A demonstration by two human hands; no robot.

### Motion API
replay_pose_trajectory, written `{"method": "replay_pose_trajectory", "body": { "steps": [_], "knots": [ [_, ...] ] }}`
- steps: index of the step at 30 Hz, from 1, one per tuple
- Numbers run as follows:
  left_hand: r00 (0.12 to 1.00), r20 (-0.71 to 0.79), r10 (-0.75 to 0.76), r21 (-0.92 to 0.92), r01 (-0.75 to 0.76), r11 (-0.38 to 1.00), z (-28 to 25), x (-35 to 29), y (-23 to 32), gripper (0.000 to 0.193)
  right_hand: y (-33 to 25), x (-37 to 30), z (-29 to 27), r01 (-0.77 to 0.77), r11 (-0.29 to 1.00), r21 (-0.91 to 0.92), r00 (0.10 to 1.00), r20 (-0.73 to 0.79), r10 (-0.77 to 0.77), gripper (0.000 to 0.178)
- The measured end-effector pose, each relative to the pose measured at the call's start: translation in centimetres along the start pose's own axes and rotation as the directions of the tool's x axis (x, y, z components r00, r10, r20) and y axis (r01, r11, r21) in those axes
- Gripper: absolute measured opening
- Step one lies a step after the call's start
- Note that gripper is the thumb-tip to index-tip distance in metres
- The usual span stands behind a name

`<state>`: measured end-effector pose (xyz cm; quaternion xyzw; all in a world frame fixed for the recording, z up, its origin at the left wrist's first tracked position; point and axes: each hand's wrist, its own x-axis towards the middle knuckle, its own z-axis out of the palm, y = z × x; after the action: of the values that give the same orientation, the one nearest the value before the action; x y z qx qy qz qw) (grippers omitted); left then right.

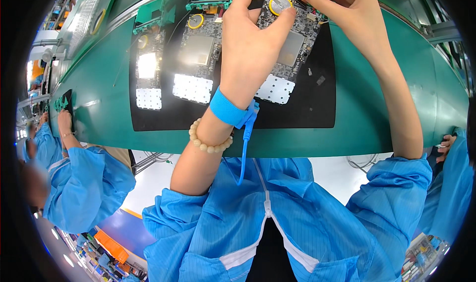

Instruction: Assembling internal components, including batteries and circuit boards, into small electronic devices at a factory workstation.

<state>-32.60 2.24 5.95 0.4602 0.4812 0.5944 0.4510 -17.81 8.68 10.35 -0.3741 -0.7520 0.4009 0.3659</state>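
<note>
Left hand (pixel 250 39) pinching the near circuit board (pixel 290 44) at its top edge, thumb and forefinger closed beside the round coin cell (pixel 280 5), apparently to steady the board. Right hand (pixel 347 9) curled with fingertips pressed at the board's upper right corner by a small connector, working there. Board lying tilted on the black mat (pixel 317 108) on the green table (pixel 386 128), two more boards (pixel 196 49) alongside to the left. Blue wrist strap (pixel 227 108) tethered, likely against static

Bright overhead light glares off boards (pixel 191 59) (edges warped).
</note>
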Motion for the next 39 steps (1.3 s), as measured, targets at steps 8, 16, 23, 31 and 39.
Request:
{"method": "replay_pose_trajectory", "body": {
  "steps": [8, 16, 23, 31, 39],
  "knots": [
    [1.0, 0.001, -0.016, 0.028, 0.016, 0.999, 0.2, 0.0, 0.3, 0.033, -1.3, -0.2, -0.2, 0.176, 0.968, -0.18, 0.984, 0.049, -0.17, 0.013],
    [0.997, -0.046, -0.068, 0.032, 0.07, 0.997, 0.5, 0.1, 0.3, 0.028, 2.1, 1.9, 1.3, 0.881, 0.445, 0.163, 0.468, -0.156, -0.87, 0.015],
    [0.997, -0.07, 0.032, 0.121, -0.024, 0.992, 0.9, 0.7, 0.5, 0.026, -2.2, -0.7, 0.4, 0.34, 0.906, -0.253, 0.939, 0.137, -0.314, 0.02],
    [0.986, 0.063, 0.152, 0.474, -0.163, 0.865, -0.3, -2.7, 1.1, 0.058, -1.3, -2.7, -1.6, 0.302, 0.846, -0.439, 0.866, -0.244, -0.436, 0.018],
    [0.868, -0.322, 0.378, 0.826, 0.062, 0.561, -12.9, -9.3, 3.6, 0.04, 0.4, -12.9, 2.4, -0.168, 0.578, -0.798, 0.966, -0.252, -0.067, 0.031]
  ]
}}
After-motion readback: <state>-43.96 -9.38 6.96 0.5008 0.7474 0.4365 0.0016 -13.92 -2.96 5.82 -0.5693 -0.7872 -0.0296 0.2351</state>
